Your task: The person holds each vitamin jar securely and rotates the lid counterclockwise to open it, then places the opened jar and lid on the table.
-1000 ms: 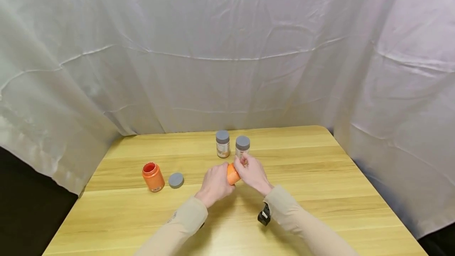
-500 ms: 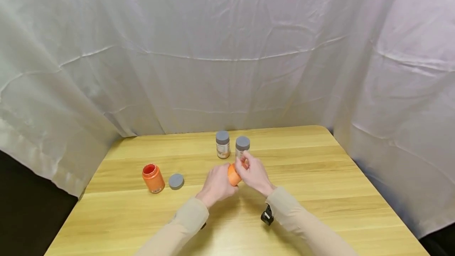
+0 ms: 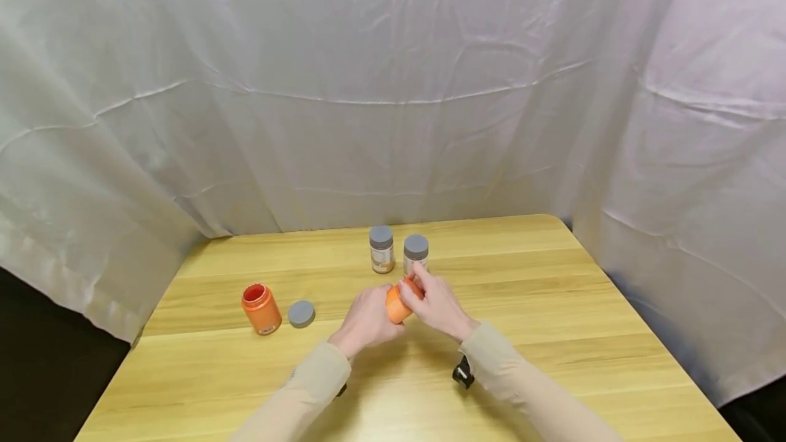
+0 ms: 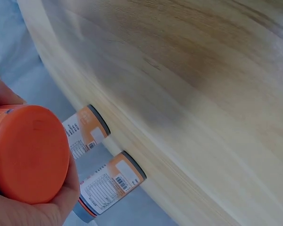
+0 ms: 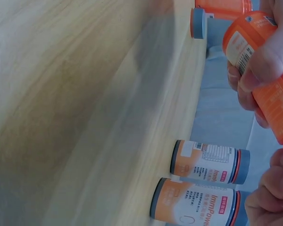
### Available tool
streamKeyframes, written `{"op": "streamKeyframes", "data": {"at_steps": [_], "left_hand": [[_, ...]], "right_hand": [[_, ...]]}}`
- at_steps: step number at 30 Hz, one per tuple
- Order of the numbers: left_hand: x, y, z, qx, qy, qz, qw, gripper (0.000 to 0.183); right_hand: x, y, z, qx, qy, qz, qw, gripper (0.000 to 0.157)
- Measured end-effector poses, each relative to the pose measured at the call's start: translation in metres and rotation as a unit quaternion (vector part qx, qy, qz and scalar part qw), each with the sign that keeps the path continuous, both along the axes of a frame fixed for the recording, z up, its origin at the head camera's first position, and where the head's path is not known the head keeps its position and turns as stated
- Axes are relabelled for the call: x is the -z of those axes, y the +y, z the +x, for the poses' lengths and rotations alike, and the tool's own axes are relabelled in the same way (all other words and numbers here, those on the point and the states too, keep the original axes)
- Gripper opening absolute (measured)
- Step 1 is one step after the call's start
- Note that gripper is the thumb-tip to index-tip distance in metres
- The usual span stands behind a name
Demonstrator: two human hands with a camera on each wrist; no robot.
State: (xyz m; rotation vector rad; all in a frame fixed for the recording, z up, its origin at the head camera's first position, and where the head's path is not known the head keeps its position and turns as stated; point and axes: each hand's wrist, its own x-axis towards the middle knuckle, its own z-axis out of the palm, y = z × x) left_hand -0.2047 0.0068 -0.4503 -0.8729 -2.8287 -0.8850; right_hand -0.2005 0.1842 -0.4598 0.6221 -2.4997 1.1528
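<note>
In the head view, my left hand [image 3: 368, 319] grips an orange bottle [image 3: 396, 305], tilted above the table. The bottle's round orange base [image 4: 33, 155] fills the left side of the left wrist view. My right hand [image 3: 439, 302] has its fingers curled at the bottle's other end, thumb against it. Whether a cap is inside those right fingers is hidden. The right wrist view shows the bottle's barcode label [image 5: 240, 52] beside the left thumb. A second orange bottle [image 3: 263, 318], uncapped, stands to the left, with a grey cap [image 3: 301, 314] lying beside it.
Behind the hands stand two grey-capped bottles with white and orange labels, the left one [image 3: 382, 254] apart from the right one [image 3: 416, 245], which the right hand partly covers. Grey-white curtains [image 3: 393, 121] surround the wooden table [image 3: 552, 305] at the back and sides.
The right hand has turned and shifted slightly left at the end of the held bottle, showing more orange between its thumb and fingers. The left hand keeps its grip. The view has shifted slightly.
</note>
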Motion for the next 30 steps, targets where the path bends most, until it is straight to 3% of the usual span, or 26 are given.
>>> {"op": "streamKeyframes", "data": {"at_steps": [5,14,30], "left_hand": [[0.001,-0.003,-0.001,-0.001,-0.009,0.004,0.9999,0.039],[0.002,-0.006,-0.003,0.006,-0.021,0.004,0.9997,0.038],[0.005,-0.009,-0.006,0.012,-0.02,-0.002,0.9997,0.039]], "right_hand": [[-0.003,0.002,0.0,-0.034,0.003,0.011,0.999,0.012],[-0.007,0.008,0.001,-0.082,-0.029,0.023,0.996,0.014],[-0.01,0.017,0.002,-0.163,-0.042,0.011,0.986,0.024]]}}
